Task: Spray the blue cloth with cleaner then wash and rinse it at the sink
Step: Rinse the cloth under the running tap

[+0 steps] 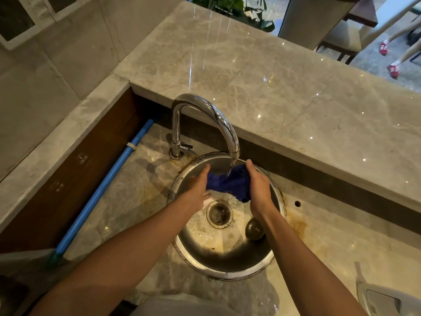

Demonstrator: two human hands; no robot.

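Grey marble counter (141, 201) runs across the lower half of the frame, with a round steel sink (227, 265) set into it at centre. Both forearms reach up from the bottom edge over the basin. Between them the blue cloth (230, 184) hangs bunched above the drain (219, 213): the left hand (197, 190) holds its left end, fingers partly hidden, and the right hand (258, 188) curls round its right end. Water falls from the chrome faucet (205, 124) onto the cloth's upper middle. Beyond lies a raised marble ledge (273, 87); at far upper right, red shoes (393, 70).
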